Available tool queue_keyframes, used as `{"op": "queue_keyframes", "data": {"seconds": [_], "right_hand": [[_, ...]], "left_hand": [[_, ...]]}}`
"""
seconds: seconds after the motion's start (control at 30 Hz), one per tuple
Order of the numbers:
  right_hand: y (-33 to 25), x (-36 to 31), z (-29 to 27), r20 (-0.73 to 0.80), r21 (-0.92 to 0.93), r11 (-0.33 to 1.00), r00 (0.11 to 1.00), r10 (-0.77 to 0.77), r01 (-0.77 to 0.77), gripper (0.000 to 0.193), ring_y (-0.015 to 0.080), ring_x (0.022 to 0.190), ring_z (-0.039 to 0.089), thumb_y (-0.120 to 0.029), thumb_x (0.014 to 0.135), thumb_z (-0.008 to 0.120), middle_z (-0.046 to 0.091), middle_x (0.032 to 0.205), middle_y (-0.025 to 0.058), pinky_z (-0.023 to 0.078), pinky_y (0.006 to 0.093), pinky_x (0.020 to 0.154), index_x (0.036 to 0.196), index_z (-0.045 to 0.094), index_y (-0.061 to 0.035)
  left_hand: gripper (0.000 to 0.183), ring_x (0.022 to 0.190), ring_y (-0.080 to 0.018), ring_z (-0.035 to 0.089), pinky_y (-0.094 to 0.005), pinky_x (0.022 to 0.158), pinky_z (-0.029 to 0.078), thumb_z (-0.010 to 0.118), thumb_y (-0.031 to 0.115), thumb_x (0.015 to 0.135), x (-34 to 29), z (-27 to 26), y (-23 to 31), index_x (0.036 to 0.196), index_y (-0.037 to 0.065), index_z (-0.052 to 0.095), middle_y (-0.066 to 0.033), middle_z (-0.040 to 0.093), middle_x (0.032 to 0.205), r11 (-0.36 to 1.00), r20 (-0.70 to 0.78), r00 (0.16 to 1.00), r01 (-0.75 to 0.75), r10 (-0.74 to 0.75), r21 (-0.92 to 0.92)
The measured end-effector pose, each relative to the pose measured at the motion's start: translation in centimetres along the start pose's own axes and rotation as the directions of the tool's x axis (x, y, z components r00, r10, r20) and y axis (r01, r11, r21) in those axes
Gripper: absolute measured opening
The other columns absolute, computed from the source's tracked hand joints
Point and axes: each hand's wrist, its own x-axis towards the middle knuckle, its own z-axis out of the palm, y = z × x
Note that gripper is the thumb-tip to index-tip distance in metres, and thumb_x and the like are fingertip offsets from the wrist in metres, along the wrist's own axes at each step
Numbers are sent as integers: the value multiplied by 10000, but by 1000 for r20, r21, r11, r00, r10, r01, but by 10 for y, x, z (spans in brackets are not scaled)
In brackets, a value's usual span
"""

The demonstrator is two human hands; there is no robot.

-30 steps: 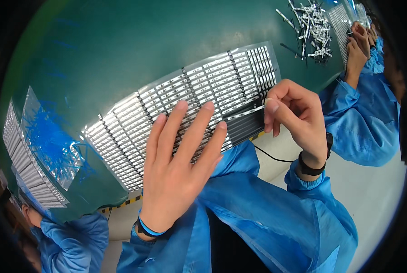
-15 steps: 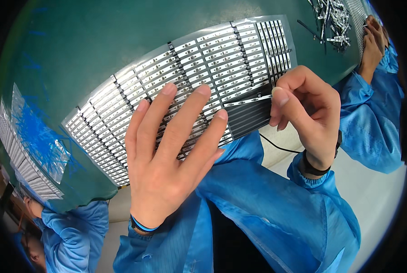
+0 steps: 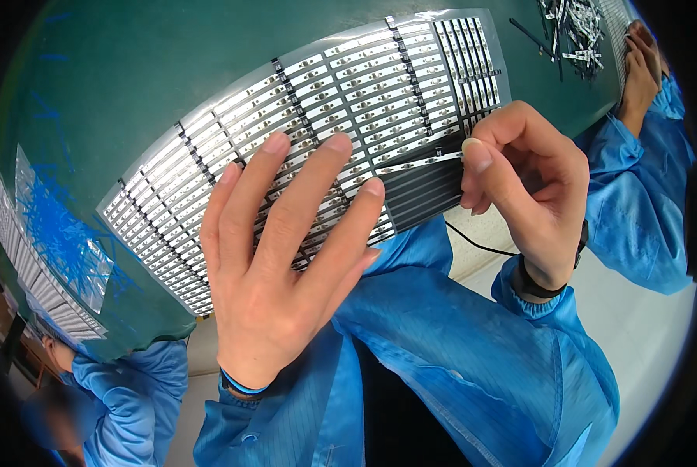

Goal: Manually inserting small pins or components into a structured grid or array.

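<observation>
A large sheet (image 3: 372,78) of white-and-black LED-like strips on a clear film lies in front of me at the table's near edge. Flat on its lower middle rests my left hand (image 3: 278,241), fingers spread, covering some rows. At the sheet's right part my right hand (image 3: 520,171) pinches the end of one narrow strip (image 3: 420,163) between thumb and forefinger. This strip is partly lifted off; its left end still meets the sheet. Below it a bare dark ribbed patch (image 3: 418,198) shows where no white strips lie.
A heap of loose strips (image 3: 574,35) lies at the far right of the green table (image 3: 154,70). Blue slivers (image 3: 56,226) on clear film lie at the left. Co-workers in blue sleeves (image 3: 637,194) sit on both sides, with more sheets (image 3: 37,265) by them.
The sheet has shifted slightly left and away from me, with my left hand moving left on it. The pinched strip stands a little more apart from the rows.
</observation>
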Motion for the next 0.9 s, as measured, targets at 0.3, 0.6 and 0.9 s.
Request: {"op": "queue_keyframes", "data": {"seconds": [0.3, 0.6, 0.9], "right_hand": [[2, 0, 0, -1, 0, 1000, 1000, -23, 23, 118, 68, 583, 623, -81, 1006, 637, 645, 729, 29, 470, 193, 531, 941, 631, 17], [4, 0, 1, -7, -13, 1000, 1000, -29, 29, 108, 59, 576, 608, -70, 1004, 639, 638, 723, 19, 453, 188, 525, 943, 633, 18], [4, -1, 5, -60, -153, 985, 994, -93, 83, 106, 10, 563, 491, -47, 974, 683, 575, 692, -34, 322, 182, 506, 904, 630, 12]], "left_hand": [[523, 1414, -391, 437, -509, 1162, 363, 775, 344, 793, 0, 0, 1, 1294, 196, 749, -118, 584, 1474, 1000, 24, 1000, 7, -7, 22], [557, 1400, -387, 445, -506, 1153, 374, 773, 356, 789, 2, 2, 3, 1322, 195, 734, -106, 587, 1456, 999, 22, 1000, 13, -14, 49], [557, 1380, -389, 462, -510, 1132, 397, 770, 362, 791, 2, 3, 5, 1317, 184, 732, -104, 588, 1447, 998, 7, 1000, 14, -15, 67]]}}
